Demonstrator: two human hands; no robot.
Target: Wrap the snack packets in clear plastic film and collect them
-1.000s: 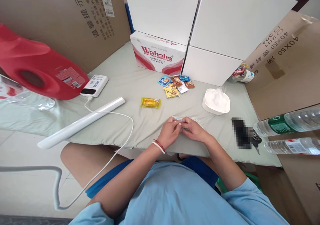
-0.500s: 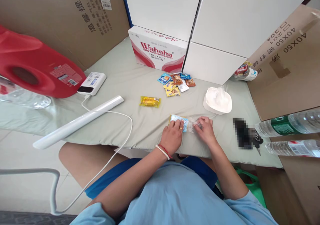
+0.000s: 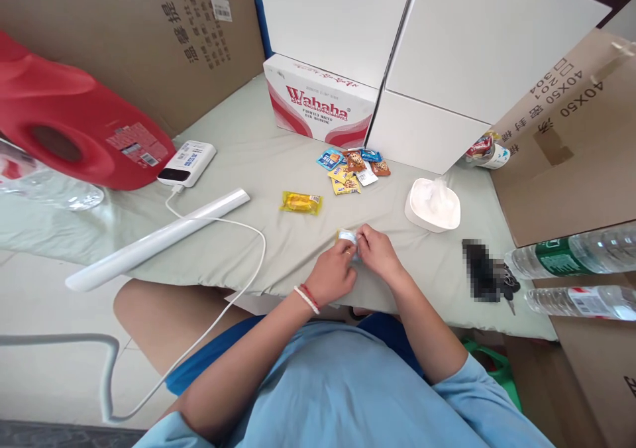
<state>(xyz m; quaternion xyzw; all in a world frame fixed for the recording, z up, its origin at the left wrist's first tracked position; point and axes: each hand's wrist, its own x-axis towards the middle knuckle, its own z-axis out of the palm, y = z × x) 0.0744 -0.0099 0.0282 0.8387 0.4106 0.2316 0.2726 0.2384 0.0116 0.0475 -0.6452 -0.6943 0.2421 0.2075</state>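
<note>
Across the cloth-covered desk, the printed carton stands where it stood; the change is all at the person's hands. Half a second ago the right hand was out to the side on clear film; now it has come in against the left hand. The white tub, the heap of sachets and the yellow packet lie as they were. Smallest, the blue-and-white packet sits at the near part of the desk, mostly covered. The right fingers pinch its edge; the left ones curl over it, gripping or only pressing, I can't tell. I'd judge the work has turned to that edge, though the film is out of sight, perhaps folded under.
</note>
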